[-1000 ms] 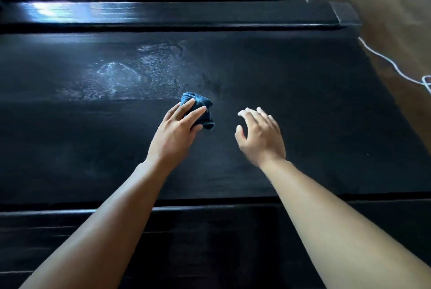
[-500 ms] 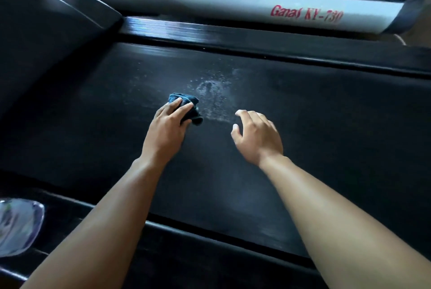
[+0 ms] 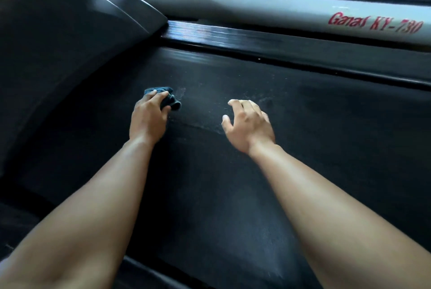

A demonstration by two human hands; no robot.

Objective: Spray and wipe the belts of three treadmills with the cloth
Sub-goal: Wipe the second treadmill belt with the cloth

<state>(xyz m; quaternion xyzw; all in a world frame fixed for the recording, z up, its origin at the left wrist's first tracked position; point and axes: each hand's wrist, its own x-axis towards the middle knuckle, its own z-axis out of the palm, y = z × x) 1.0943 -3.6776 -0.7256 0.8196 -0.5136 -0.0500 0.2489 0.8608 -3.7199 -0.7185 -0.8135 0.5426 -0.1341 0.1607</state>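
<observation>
Leftward across the belt (image 3: 314,148) the left hand (image 3: 149,118) has slid the cloth (image 3: 166,97), a crumpled dark blue wad gripped under its fingers; only faint spray specks remain beside it. Right hand (image 3: 250,123) hovers loosely spread, holding nothing.

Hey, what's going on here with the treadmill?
A person is wiping a treadmill belt. The left hand grips a bunched blue cloth and presses it on the belt. The right hand is empty, fingers loosely spread, low over the belt beside it. Faint spray specks show by the cloth.
</observation>
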